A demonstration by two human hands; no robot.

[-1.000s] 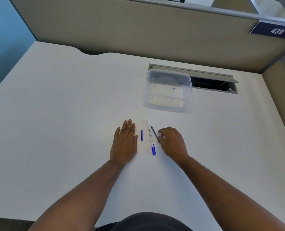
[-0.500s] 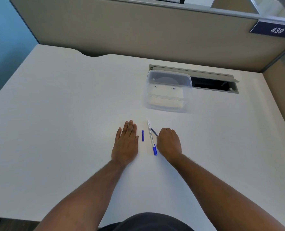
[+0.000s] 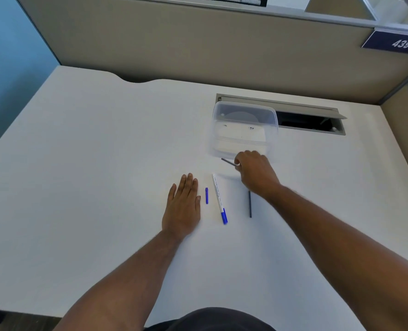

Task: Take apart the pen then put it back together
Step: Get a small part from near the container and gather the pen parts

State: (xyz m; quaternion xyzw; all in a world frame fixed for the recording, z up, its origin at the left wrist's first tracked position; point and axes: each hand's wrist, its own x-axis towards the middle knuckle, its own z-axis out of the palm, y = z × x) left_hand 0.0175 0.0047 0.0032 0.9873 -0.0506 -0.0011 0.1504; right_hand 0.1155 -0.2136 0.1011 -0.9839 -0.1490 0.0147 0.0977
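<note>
Up off the desk point(image 3: 78, 187) goes my right hand point(image 3: 255, 173), pinching the thin refill point(image 3: 228, 161) near the clear tub point(image 3: 243, 130). Left hand point(image 3: 182, 206) lies flat, empty, beside the blue cap point(image 3: 206, 195) and pen barrel point(image 3: 219, 198).

We see a brightly and evenly lit scene, with soft diffuse light that seems to come from overhead. The white desk point(image 3: 90, 163) is so bright that its surface shows almost no texture. Shadows are faint: we notice only a pale smudge under the right hand point(image 3: 255, 174) and a dark thin line that appears to be the shadow of the rod it holds. The clear container point(image 3: 243, 130) looks hazy, its near edge blurred. Wide-angle distortion bends the desk edges and partition outward, and our forearms loom large at the bottom.
</note>
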